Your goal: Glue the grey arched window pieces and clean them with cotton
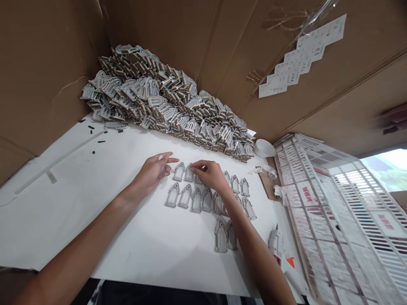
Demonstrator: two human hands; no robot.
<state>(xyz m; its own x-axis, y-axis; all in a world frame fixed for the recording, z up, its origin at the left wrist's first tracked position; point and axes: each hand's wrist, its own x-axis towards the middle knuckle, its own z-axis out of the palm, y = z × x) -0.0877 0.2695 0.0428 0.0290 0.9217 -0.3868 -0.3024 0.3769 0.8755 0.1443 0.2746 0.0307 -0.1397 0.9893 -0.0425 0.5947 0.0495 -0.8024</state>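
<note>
Small arched window-shaped pieces [172, 195] with pale centres and grey-brown frames lie in rows on the white tabletop. My right hand [210, 173] is over the back row. Its thumb and forefinger are pinched together at the top of an arched piece [188, 174], and what is between the fingertips is too small to make out. To its left, my left hand [154, 171] hovers beside the end of that row, with its forefinger stretched out and the other fingers loosely bent. My right forearm hides part of the rows. Two more arched pieces [220, 237] lie nearer to me.
A large heap of similar pieces [165, 106] leans against the cardboard wall [178, 29]. On the right are a white bowl [265, 148], a glue gun [276, 243] and white plastic baskets [313, 199]. A clear strip [63, 161] and black bits [91, 127] lie left.
</note>
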